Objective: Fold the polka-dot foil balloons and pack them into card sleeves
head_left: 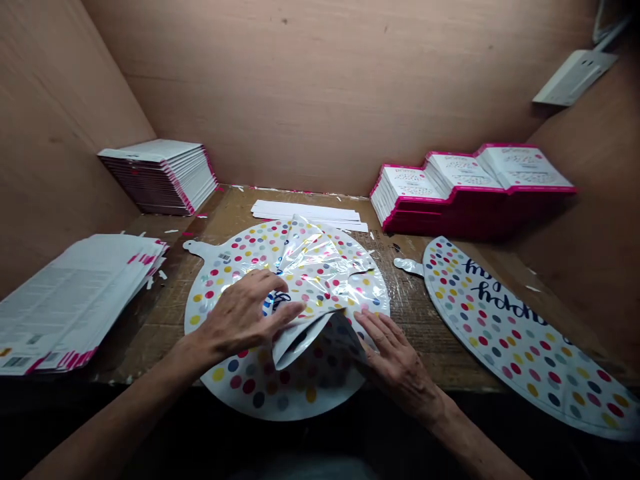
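Observation:
An uninflated foil balloon (320,270) with coloured dots lies partly folded and creased on top of a flat round dotted balloon (245,383). Its near edge lifts into a raised fold that shows a dark gap beneath. My left hand (245,310) rests over the left side of the folded balloon, thumb and fingers apart, covering part of the blue lettering. At the fold's right side, my right hand (395,357) touches the foil with its fingers stretched out. A tail with a rounded tip (197,249) sticks out at the lower balloon's left.
Another dotted balloon, folded in half (515,333), lies at right, overhanging the table edge. White paper strips (310,213) lie behind the work. Stacked printed packets stand at back left (160,177) and back right (450,193). Flat printed sleeves (75,293) lie left. Wooden panels (300,87) enclose the table.

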Demonstrator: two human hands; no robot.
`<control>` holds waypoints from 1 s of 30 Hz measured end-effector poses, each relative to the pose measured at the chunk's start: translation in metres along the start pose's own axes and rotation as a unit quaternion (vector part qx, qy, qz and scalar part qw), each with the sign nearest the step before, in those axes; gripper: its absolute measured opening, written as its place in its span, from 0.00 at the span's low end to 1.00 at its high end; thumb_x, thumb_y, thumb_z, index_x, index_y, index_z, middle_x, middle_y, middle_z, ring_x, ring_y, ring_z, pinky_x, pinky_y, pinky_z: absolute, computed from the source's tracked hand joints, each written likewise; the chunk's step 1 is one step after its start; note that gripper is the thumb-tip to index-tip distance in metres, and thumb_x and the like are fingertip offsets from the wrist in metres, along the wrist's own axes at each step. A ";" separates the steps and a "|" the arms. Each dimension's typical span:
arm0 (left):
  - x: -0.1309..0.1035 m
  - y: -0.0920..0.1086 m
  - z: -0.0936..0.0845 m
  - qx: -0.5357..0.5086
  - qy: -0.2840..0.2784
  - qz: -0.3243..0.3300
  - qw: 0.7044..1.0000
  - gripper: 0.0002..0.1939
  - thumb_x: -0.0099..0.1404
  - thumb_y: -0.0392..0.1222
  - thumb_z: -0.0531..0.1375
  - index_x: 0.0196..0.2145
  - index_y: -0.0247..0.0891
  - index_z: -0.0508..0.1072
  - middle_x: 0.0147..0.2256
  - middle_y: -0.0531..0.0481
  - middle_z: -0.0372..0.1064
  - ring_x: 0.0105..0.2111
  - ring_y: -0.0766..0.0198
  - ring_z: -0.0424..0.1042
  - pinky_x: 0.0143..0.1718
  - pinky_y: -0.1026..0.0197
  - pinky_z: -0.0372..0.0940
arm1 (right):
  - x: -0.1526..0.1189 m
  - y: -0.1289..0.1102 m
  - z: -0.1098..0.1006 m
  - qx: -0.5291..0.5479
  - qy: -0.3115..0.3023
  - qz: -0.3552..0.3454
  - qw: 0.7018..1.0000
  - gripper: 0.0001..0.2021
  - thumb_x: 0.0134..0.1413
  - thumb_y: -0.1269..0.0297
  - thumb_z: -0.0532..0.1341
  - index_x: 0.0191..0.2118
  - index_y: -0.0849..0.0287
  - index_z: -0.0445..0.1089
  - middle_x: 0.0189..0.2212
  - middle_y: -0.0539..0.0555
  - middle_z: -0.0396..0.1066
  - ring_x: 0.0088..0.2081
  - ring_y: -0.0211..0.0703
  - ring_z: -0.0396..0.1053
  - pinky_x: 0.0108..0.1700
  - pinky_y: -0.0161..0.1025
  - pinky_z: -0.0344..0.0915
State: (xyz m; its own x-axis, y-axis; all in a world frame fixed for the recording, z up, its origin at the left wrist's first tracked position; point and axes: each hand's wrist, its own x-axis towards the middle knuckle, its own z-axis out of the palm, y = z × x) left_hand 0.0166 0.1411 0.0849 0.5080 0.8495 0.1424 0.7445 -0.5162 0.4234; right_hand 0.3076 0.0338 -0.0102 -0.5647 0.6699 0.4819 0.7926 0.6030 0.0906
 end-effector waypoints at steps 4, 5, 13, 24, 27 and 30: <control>0.025 -0.018 0.005 -0.013 0.037 0.115 0.993 0.24 0.67 0.60 0.51 0.36 0.37 0.74 0.40 0.42 0.73 0.45 0.52 0.70 0.48 0.50 0.64 | 0.008 0.007 -0.005 0.042 -0.047 -0.073 0.995 0.19 0.63 0.77 0.51 0.57 0.66 0.66 0.58 0.67 0.66 0.65 0.53 0.57 0.61 0.52 0.65; 0.026 -0.026 0.009 -0.029 0.018 0.142 0.989 0.22 0.68 0.57 0.50 0.39 0.37 0.75 0.42 0.43 0.73 0.47 0.53 0.70 0.50 0.51 0.64 | 0.009 0.007 -0.006 0.053 -0.041 -0.077 0.995 0.19 0.63 0.77 0.52 0.58 0.66 0.65 0.58 0.68 0.66 0.64 0.52 0.58 0.60 0.52 0.65; 0.017 -0.085 0.042 -0.175 -0.141 0.183 0.957 0.36 0.68 0.67 0.42 0.57 0.40 0.69 0.57 0.41 0.68 0.58 0.48 0.65 0.62 0.48 0.55 | 0.050 0.045 -0.018 0.270 -0.178 -0.005 0.946 0.15 0.66 0.68 0.51 0.49 0.59 0.72 0.45 0.58 0.76 0.48 0.45 0.74 0.49 0.41 0.71; 0.071 -0.054 0.055 -0.052 -0.042 -0.217 0.974 0.18 0.68 0.51 0.47 0.34 0.38 0.71 0.33 0.46 0.74 0.34 0.56 0.72 0.34 0.59 0.63 | 0.116 0.137 0.035 0.294 -0.053 0.506 0.809 0.25 0.55 0.44 0.59 0.40 0.65 0.74 0.34 0.58 0.76 0.35 0.46 0.72 0.33 0.36 0.65; 0.080 -0.049 0.064 -0.015 -0.034 -0.225 0.974 0.17 0.69 0.47 0.46 0.37 0.38 0.72 0.37 0.42 0.76 0.39 0.53 0.74 0.38 0.56 0.64 | 0.074 0.101 0.036 0.246 0.014 0.524 0.815 0.30 0.58 0.43 0.55 0.55 0.63 0.68 0.45 0.63 0.75 0.44 0.53 0.73 0.41 0.43 0.68; 0.082 -0.043 0.070 0.005 -0.003 -0.232 0.973 0.16 0.69 0.47 0.48 0.45 0.37 0.70 0.40 0.41 0.76 0.42 0.51 0.74 0.41 0.55 0.65 | 0.053 0.078 0.038 0.164 0.006 0.522 0.837 0.27 0.60 0.48 0.52 0.54 0.63 0.68 0.45 0.64 0.75 0.45 0.57 0.72 0.44 0.49 0.67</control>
State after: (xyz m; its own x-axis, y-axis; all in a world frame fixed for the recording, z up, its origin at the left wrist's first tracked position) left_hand 0.0565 0.2251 0.0153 0.1190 0.9906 -0.0668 0.8980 -0.0787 0.4330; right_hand 0.3306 0.1327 -0.0109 0.3996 0.9029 0.1586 0.7463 -0.2200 -0.6282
